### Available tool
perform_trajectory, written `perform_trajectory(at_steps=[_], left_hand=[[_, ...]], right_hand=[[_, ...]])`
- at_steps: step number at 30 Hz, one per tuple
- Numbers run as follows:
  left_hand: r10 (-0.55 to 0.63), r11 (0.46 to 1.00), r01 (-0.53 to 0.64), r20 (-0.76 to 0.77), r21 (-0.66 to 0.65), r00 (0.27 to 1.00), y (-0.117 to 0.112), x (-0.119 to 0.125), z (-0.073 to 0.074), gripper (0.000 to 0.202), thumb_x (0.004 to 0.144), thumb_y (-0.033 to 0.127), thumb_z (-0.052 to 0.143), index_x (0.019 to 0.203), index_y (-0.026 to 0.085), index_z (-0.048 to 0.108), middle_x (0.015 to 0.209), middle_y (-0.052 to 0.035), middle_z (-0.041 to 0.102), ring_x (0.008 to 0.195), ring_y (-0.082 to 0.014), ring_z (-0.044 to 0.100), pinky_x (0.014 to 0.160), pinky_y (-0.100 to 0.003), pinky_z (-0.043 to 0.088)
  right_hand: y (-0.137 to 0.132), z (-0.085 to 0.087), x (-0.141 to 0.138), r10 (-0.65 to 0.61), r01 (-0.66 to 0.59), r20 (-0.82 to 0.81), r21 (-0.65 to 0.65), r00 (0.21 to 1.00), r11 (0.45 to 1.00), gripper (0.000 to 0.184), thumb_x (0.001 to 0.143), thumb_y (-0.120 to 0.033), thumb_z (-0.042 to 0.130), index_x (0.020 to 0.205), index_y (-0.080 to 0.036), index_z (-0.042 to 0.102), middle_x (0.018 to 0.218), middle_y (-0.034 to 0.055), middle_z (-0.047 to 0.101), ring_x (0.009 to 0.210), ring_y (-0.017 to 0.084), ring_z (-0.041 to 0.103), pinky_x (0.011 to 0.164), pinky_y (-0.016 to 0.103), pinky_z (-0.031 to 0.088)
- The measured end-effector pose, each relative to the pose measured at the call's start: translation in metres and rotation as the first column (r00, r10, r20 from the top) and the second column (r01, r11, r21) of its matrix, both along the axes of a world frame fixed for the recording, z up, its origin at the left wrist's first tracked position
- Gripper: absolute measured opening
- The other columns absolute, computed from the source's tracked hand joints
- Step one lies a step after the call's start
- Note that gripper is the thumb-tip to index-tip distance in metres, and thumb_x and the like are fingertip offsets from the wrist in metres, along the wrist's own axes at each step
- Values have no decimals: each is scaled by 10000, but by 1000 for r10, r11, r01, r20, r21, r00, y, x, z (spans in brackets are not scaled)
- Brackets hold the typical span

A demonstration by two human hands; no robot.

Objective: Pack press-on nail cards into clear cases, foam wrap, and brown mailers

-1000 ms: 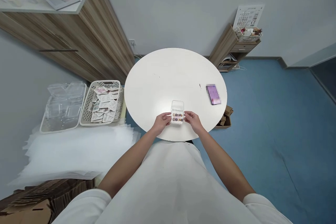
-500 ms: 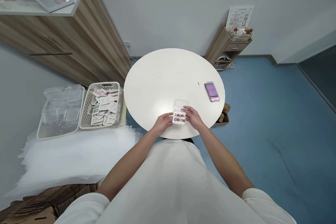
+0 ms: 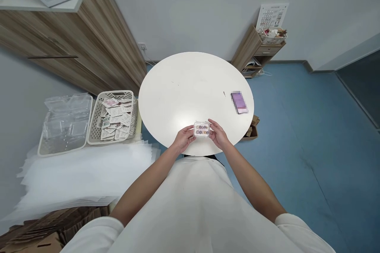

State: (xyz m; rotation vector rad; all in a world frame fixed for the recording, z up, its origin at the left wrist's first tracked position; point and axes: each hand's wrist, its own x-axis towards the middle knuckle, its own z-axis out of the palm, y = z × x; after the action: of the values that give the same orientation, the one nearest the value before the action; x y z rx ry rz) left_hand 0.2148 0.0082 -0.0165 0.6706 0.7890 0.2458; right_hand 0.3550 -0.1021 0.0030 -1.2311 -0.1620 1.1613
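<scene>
Two hands are gripping a small clear plastic box at the near edge of the round white table. Left hand is pinching the box's left end w/ thumb and fingertips; right hand is doing the same on the right end, fingers curled over the top edge. Box is holding two rows of small dark and coloured pieces, too tiny to identify. Lid is looking folded down over the base, but can't tell if it's fully snapped. Whether the box is resting on the table or being held just above it: can't tell either.

Hard to see: purple item on the table's right side is blurred out, no detail. Small dark speck beside it, unclear what. Cardboard box on the floor is partly hidden behind the table rim. Person's lower body is hidden by the white shirt.

Left of the table: white basket w/ printed cards, and next to it a tray of clear plastic cases, both sitting on white sheets.

Vs. 0.5 s ago: lid was standing open behind the base w/ right fingers on it; now it's down. Hands are staying in about the same spot.
</scene>
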Motion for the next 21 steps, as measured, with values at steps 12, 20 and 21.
perform_trajectory(at_steps=[12, 20, 21], left_hand=[[74, 996, -73, -16, 58, 997, -14, 19, 7, 362, 665, 292, 655, 1006, 192, 582, 985, -68, 607, 827, -120, 571, 741, -269, 455], [61, 974, -16, -191, 228, 980, -28, 26, 10, 446, 670, 436, 621, 1053, 213, 574, 993, -80, 616, 855, -164, 588, 765, -321, 427], [50, 971, 3, -213, 240, 976, -30, 26, 10, 456, 654, 435, 638, 1040, 200, 583, 969, -85, 627, 838, -171, 595, 762, -322, 423]], right_hand=[[-23, 0, 10, 74, -64, 66, -133, 995, 989, 414, 651, -363, 662, 1027, -246, 532, 831, 18, 618, 757, 164, 626, 781, 355, 493], [-22, -4, 30, 81, -74, 54, -121, 995, 990, 401, 614, -317, 682, 973, -222, 530, 801, 2, 611, 781, 140, 596, 800, 341, 482], [-22, -5, 32, 94, -86, 58, -128, 994, 988, 406, 610, -318, 682, 972, -222, 527, 805, 3, 612, 782, 140, 593, 794, 339, 484]])
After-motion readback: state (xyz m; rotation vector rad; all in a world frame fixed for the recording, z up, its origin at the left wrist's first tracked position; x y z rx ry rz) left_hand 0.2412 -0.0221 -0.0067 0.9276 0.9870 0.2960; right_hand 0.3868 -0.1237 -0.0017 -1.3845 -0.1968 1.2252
